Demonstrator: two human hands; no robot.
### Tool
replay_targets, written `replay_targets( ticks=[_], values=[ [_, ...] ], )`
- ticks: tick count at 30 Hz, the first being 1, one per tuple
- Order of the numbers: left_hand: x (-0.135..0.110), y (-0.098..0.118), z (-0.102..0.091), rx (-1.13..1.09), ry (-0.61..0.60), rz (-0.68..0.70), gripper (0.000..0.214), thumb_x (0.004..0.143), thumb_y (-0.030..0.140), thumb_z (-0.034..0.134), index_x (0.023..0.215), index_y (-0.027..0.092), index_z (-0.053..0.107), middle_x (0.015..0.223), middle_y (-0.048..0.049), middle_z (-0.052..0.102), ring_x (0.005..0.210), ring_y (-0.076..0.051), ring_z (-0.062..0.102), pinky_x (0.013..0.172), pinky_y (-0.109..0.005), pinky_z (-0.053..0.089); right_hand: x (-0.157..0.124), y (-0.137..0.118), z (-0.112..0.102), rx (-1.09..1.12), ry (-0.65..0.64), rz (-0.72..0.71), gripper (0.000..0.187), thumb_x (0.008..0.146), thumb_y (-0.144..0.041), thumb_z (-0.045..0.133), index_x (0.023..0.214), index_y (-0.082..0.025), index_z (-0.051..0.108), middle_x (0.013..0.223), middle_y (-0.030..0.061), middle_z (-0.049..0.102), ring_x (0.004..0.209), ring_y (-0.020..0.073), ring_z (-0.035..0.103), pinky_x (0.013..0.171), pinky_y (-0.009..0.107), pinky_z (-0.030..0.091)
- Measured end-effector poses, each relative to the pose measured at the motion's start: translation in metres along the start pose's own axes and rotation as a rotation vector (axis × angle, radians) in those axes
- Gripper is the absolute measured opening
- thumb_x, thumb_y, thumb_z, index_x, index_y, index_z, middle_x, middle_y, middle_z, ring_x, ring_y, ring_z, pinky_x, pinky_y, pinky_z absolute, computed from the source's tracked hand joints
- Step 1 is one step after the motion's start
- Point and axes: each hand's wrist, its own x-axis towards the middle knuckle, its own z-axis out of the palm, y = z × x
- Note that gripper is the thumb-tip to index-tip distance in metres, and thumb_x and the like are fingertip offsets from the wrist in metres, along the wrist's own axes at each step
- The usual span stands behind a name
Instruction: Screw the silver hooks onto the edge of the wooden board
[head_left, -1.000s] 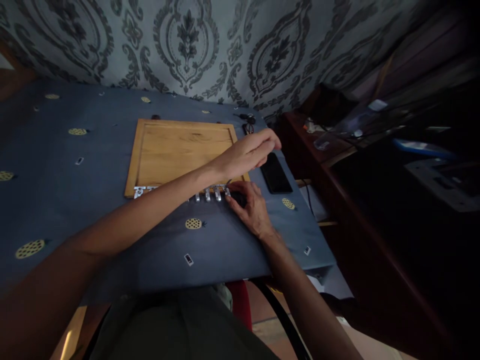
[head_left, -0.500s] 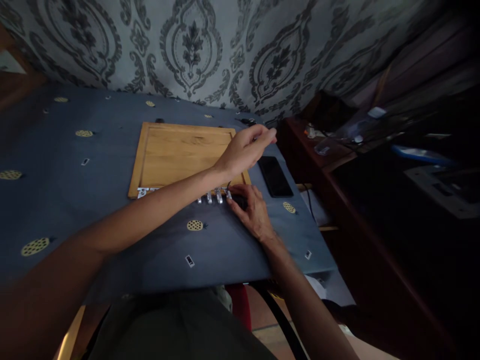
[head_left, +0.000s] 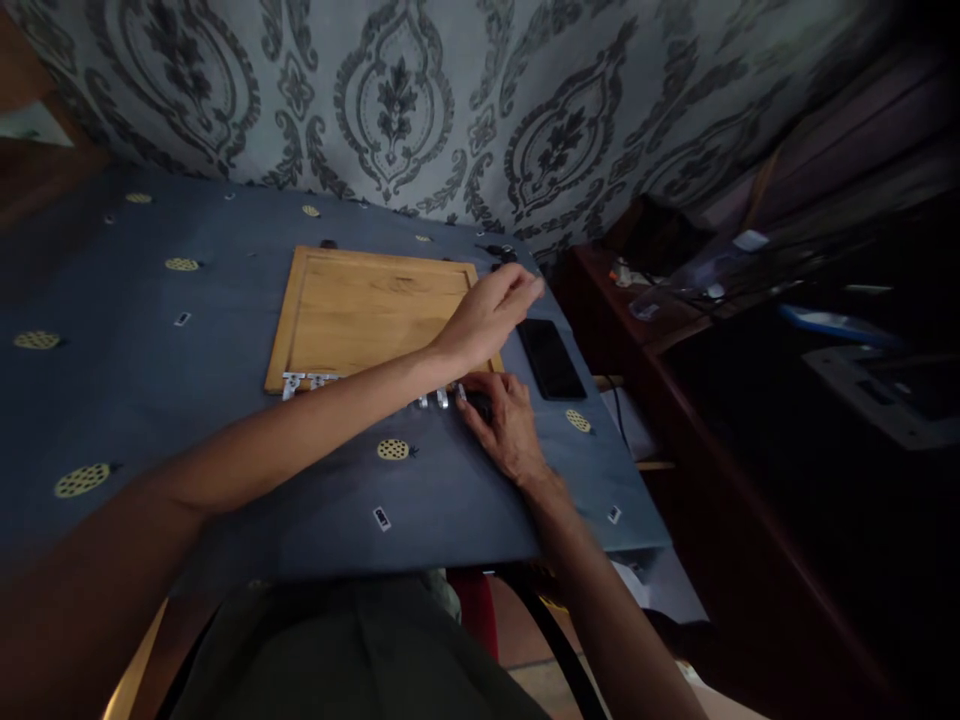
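A framed wooden board (head_left: 367, 310) lies flat on the table, with several small silver metal pieces (head_left: 292, 384), hinge-like in shape, along its near edge. My left forearm crosses over the board and hides part of that row. Above the board's right side, my left hand (head_left: 487, 312) is raised with its fingers curled in; what they hold, if anything, is hidden. Below it, at the near right corner, my right hand (head_left: 504, 425) pinches the end metal piece (head_left: 461, 393) between thumb and fingers. Something dark shows under that hand, too shaded to name.
A black phone (head_left: 553, 358) lies right of the board on the blue patterned tablecloth (head_left: 300, 530). Small dark items (head_left: 499, 252) sit behind the board. To the right stands a dark red wooden desk (head_left: 622, 320) bearing a clear plastic bottle (head_left: 705, 265). A patterned curtain (head_left: 397, 100) hangs behind.
The view has shifted slightly. My left hand has dropped a little and moved slightly left, its fingers more curled. My right hand stays at the end metal piece.
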Motion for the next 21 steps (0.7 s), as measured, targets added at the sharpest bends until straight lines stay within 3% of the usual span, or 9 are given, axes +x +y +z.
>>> replay_targets(
  ticks=[5,9,12,16,21],
  values=[
    [0.007,-0.008,0.007,-0.094,0.107,0.003,0.028,0.107,0.028,0.042,0.082,0.018,0.051,0.066,0.0033,0.047,0.066,-0.008,0.049,0.061,-0.020,0.042,0.001,0.000,0.000,-0.013,0.001,-0.018,0.027,0.099,-0.042,0.054,0.118,-0.024,0.063,0.109,0.0109,0.075,0.107,0.0344,0.060,0.090,0.051,0.047],
    [0.013,-0.013,0.011,-0.068,0.089,0.024,0.033,0.108,0.032,0.041,0.080,0.018,0.052,0.061,0.0044,0.046,0.059,-0.007,0.046,0.057,-0.018,0.038,0.001,0.000,0.000,-0.027,-0.009,-0.013,0.027,0.100,-0.041,0.053,0.118,-0.024,0.063,0.109,0.0108,0.075,0.107,0.0338,0.060,0.091,0.050,0.046],
    [0.013,-0.012,0.011,-0.151,0.015,0.052,0.033,0.107,0.027,0.042,0.077,0.017,0.050,0.057,0.0069,0.041,0.050,-0.004,0.039,0.052,-0.017,0.031,0.000,0.000,-0.001,-0.043,-0.015,-0.016,0.027,0.100,-0.040,0.052,0.117,-0.022,0.064,0.107,0.0112,0.075,0.108,0.0329,0.060,0.091,0.048,0.046],
    [0.013,-0.008,0.008,-0.304,-0.175,0.034,0.029,0.107,0.017,0.041,0.078,0.018,0.048,0.045,0.0112,0.031,0.040,-0.003,0.029,0.045,-0.019,0.021,0.000,0.000,-0.002,-0.047,-0.013,-0.033,0.028,0.101,-0.040,0.052,0.118,-0.021,0.064,0.110,0.0116,0.074,0.110,0.0322,0.060,0.092,0.046,0.046],
    [0.015,-0.007,0.003,-0.412,-0.353,-0.008,0.030,0.107,0.012,0.037,0.080,0.018,0.046,0.042,0.0128,0.027,0.035,-0.003,0.022,0.042,-0.018,0.018,-0.001,0.001,-0.002,-0.057,-0.015,-0.041,0.028,0.102,-0.040,0.052,0.119,-0.022,0.063,0.113,0.0115,0.074,0.110,0.0322,0.060,0.091,0.046,0.046]
  ],
)
